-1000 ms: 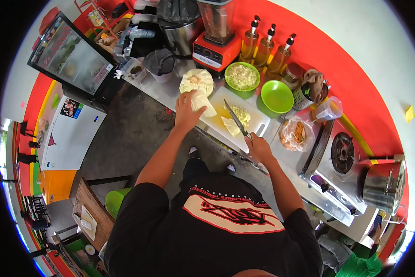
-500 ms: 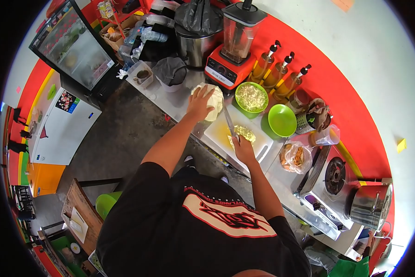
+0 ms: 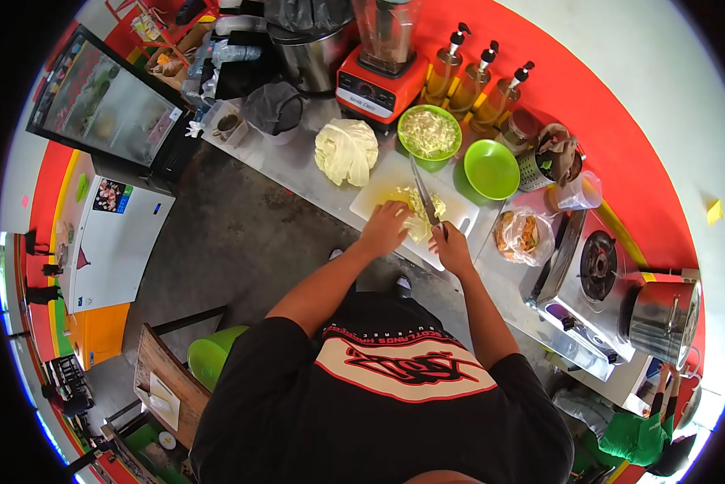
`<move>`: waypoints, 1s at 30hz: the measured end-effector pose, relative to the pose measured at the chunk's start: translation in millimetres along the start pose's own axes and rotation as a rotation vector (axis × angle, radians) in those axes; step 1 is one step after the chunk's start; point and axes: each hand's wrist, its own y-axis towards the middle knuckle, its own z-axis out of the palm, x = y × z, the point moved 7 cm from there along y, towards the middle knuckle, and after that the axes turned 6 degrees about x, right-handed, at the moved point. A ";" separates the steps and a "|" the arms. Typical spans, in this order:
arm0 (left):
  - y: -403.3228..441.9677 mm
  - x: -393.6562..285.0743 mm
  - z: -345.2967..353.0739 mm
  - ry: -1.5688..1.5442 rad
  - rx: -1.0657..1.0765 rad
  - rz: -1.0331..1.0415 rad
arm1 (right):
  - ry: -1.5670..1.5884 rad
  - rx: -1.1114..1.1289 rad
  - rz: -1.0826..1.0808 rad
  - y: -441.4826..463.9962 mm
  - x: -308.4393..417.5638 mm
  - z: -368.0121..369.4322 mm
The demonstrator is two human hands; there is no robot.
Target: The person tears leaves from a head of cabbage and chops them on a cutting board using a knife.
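My right hand [image 3: 453, 249] grips the handle of a kitchen knife [image 3: 425, 192], its blade pointing away over the white cutting board [image 3: 462, 211]. Cut cabbage [image 3: 417, 229] lies on the board beneath and beside the blade. At the board's near left side, my left hand [image 3: 385, 229] has its fingers bent against this cabbage; the fingertips are partly hidden. A pale cabbage head [image 3: 346, 152] sits on the steel counter, left of the board, with neither hand on it. Beyond the board stands a green bowl of shredded cabbage [image 3: 429, 134].
A second green bowl [image 3: 491, 170] and a plastic bag of food [image 3: 524, 235] stand to the right. Behind are a red blender [image 3: 381, 85] and several pump bottles [image 3: 469, 78]. Further right are a gas stove [image 3: 596, 266] and a steel pot [image 3: 662, 321]. Another person [image 3: 638, 436] is at lower right.
My left hand has left the cabbage head and moved right and nearer, onto the cut cabbage on the board. The knife remains in my right hand, now angled over the cabbage. The view has shifted.
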 end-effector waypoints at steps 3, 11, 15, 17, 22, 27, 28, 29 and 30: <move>-9.5 -27.4 19.2 -0.016 0.007 0.028 | -0.088 0.009 -0.034 -14.5 -11.3 -11.9; -28.1 -10.6 33.0 -0.043 -0.176 -0.137 | -0.150 0.111 0.038 -43.5 -31.9 -21.5; -28.1 -6.2 16.7 -0.180 -0.240 -0.237 | -0.164 0.229 0.122 -52.4 -22.1 -18.6; -27.0 0.8 3.5 -0.403 -0.401 -0.351 | -0.267 0.230 0.052 -44.3 -41.2 -14.3; -27.1 40.5 7.5 -0.908 -0.644 -0.614 | -0.534 0.222 -0.052 -36.7 -38.7 -18.4; -40.8 73.2 23.0 -1.017 -0.716 -0.883 | -0.548 0.092 -0.014 -27.0 -28.5 -23.6; -43.7 79.5 24.3 -1.018 -0.723 -0.879 | -0.552 0.091 -0.020 -26.5 -23.3 -21.0; -47.3 84.0 18.5 -0.805 -0.694 -0.880 | -0.533 0.070 -0.053 -27.5 -16.3 -18.7; -48.7 83.0 9.7 -0.593 -0.661 -0.877 | -0.513 0.049 -0.084 -28.6 -11.0 -15.8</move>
